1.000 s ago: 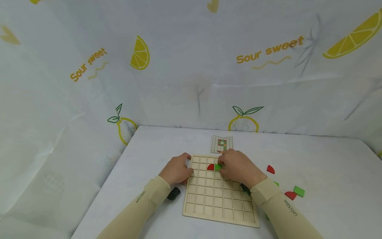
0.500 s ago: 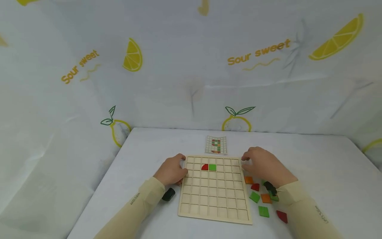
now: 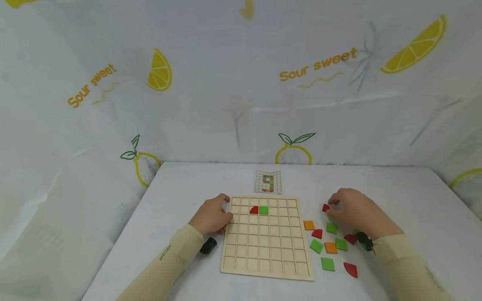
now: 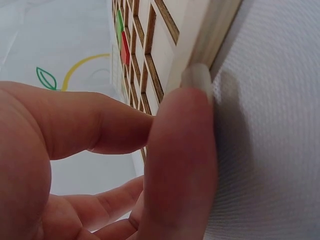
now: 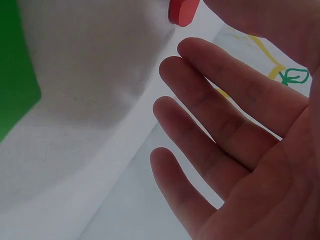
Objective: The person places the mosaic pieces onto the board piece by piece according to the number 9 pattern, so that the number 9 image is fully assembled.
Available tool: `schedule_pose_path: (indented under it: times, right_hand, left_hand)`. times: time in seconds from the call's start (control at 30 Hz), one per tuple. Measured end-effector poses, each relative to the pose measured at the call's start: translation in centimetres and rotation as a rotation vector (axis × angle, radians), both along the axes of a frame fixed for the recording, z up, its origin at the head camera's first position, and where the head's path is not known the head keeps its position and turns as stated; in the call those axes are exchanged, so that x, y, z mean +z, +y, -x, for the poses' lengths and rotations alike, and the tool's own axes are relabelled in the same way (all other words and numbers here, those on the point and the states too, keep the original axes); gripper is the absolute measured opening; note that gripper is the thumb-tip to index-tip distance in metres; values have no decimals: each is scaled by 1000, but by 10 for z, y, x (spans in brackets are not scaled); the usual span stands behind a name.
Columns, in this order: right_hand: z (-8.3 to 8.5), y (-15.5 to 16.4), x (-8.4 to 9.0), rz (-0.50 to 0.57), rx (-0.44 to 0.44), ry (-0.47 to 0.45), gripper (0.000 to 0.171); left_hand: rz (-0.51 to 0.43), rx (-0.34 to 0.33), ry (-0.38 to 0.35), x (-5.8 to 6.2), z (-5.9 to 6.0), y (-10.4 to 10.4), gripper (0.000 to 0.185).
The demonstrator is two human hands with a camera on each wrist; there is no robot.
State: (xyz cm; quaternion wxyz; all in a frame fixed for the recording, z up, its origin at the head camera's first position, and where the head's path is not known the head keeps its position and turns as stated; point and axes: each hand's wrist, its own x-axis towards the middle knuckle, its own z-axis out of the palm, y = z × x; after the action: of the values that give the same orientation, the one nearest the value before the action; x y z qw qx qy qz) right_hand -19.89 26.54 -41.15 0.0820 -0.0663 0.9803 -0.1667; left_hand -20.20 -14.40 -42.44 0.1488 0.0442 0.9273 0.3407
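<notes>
In the head view, my left hand rests against the left edge of a wooden grid board. The left wrist view has its thumb touching the board's side, with part of the index finger hidden behind it. A red quarter-circle tile and a green square tile lie side by side in the board's second row. Right of the board, my right hand is over the table, its fingertips beside another red quarter-circle tile. The right wrist view has those fingers extended, the red tile near the thumb.
Loose tiles lie right of the board, among them an orange square, a green square and a red quarter-circle. A printed pattern card lies behind the board. A patterned white cloth hangs beyond the table.
My right hand has left the green tile on the board and moved right to the loose red tile. The left hand has stayed at the board's edge. The head view has shifted slightly right.
</notes>
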Motion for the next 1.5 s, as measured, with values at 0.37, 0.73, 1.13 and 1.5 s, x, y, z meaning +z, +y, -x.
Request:
schedule_pose_path:
  times: [0.37, 0.73, 1.13, 1.5]
  right_hand:
    - [4, -3, -6, -24, -14, -16, 34]
    - [3, -4, -7, -22, -5, 19, 28]
    - [5, -5, -10, -26, 2, 28, 28]
    - [6, -7, -8, -29, -4, 26, 27]
  left_hand:
    - [-3, -2, -3, -4, 1, -1, 56]
    - [-2, -11, 9, -2, 1, 0, 55]
    - [-2, -7, 13, -2, 0, -2, 55]
    - [-9, -7, 7, -3, 2, -2, 56]
